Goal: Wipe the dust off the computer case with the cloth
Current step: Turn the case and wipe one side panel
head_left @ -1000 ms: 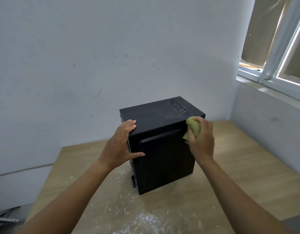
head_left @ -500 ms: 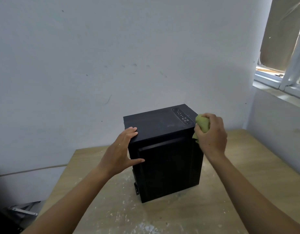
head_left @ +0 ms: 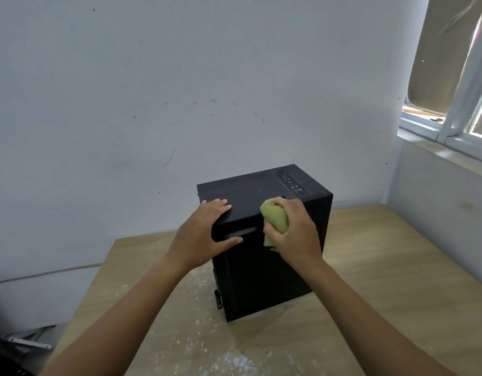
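A black computer case (head_left: 261, 280) stands upright on a wooden table (head_left: 383, 267), with its button panel on the top at the far right. My left hand (head_left: 201, 234) rests on the case's near left top corner, fingers flat on the top and thumb on the front face. My right hand (head_left: 291, 232) grips a bunched green cloth (head_left: 275, 218) and presses it against the top front edge of the case, near the middle. Part of the front face is hidden behind both hands.
A pale wall stands close behind the case. A window ledge (head_left: 437, 147) and frame are at the upper right. The table top in front of the case is speckled with white marks (head_left: 207, 348). A metal object (head_left: 28, 343) lies low at the left, off the table.
My right hand has slid the cloth leftward along the top front edge, from the right corner to near the middle. My left hand has stayed on the left corner.
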